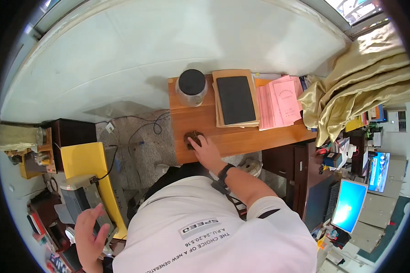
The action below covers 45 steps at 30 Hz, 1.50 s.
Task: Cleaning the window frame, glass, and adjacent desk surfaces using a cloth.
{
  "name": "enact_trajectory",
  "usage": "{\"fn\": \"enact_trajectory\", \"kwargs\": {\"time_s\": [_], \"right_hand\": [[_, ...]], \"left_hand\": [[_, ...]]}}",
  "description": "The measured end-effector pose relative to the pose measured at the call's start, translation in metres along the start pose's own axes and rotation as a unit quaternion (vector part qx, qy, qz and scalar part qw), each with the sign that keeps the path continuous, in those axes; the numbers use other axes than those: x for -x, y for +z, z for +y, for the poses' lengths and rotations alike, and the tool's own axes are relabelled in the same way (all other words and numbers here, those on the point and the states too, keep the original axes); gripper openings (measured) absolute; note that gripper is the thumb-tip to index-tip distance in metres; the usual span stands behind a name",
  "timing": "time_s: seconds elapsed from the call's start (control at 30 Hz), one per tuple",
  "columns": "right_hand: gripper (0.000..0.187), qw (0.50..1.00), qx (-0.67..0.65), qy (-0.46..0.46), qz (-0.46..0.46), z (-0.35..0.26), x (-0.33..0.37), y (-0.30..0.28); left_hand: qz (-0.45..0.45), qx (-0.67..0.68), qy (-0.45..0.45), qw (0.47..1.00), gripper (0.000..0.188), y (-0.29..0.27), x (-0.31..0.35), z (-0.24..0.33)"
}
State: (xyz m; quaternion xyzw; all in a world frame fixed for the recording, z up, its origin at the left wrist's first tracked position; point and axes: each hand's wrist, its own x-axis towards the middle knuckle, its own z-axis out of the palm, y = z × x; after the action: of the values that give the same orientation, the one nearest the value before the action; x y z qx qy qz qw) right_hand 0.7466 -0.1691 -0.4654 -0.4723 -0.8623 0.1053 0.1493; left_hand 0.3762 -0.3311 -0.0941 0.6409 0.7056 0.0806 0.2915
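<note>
My right hand (pixel 207 152), with a dark band on its wrist, reaches over the front left part of the wooden desk (pixel 241 141). Its fingers are on a small dark brown lump (pixel 193 138), whose exact kind I cannot make out. Behind that lump stands a clear jar (pixel 193 96) with a black lid. To the right, a black-covered notebook (pixel 236 100) lies on a stack of brown folders. My left hand (pixel 90 232) hangs at the lower left with its fingers apart, holding nothing, in front of a grey printer (pixel 84 200).
Pink booklets (pixel 282 102) lie fanned beside the folders. A gold curtain (pixel 364 77) drapes over the desk's right end. Monitors (pixel 349 205) stand at the far right. Black cables (pixel 143 125) run across the floor, left of the desk, near a yellow board (pixel 84 157).
</note>
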Motion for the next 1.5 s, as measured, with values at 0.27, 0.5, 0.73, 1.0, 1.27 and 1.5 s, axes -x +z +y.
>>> {"fn": "enact_trajectory", "kwargs": {"time_s": [0.27, 0.5, 0.73, 1.0, 1.27, 1.5], "right_hand": [[0.065, 0.989, -0.077, 0.06, -0.114, 0.054, 0.031, -0.018], [0.065, 0.955, -0.11, 0.271, -0.051, 0.147, 0.141, -0.037], [0.065, 0.952, -0.087, 0.294, 0.03, 0.125, 0.08, -0.015], [0.064, 0.967, -0.107, 0.22, -0.068, 0.068, 0.037, 0.008], [0.06, 0.98, -0.118, 0.032, -0.155, -0.028, -0.001, 0.032], [0.051, 0.967, -0.11, -0.012, -0.231, -0.011, 0.002, 0.008]], "left_hand": [[-0.017, -0.064, 0.012, 0.998, 0.057, 0.024, -0.038, 0.07], [-0.016, -0.08, -0.007, 0.997, 0.057, 0.023, -0.054, 0.105], [-0.023, -0.109, 0.021, 0.994, 0.059, 0.017, -0.072, 0.11], [-0.011, -0.089, -0.059, 0.994, 0.056, 0.005, -0.022, 0.064], [0.003, -0.06, -0.079, 0.995, 0.055, -0.001, 0.019, 0.011], [0.017, -0.041, -0.112, 0.993, 0.054, -0.005, 0.047, -0.02]]}}
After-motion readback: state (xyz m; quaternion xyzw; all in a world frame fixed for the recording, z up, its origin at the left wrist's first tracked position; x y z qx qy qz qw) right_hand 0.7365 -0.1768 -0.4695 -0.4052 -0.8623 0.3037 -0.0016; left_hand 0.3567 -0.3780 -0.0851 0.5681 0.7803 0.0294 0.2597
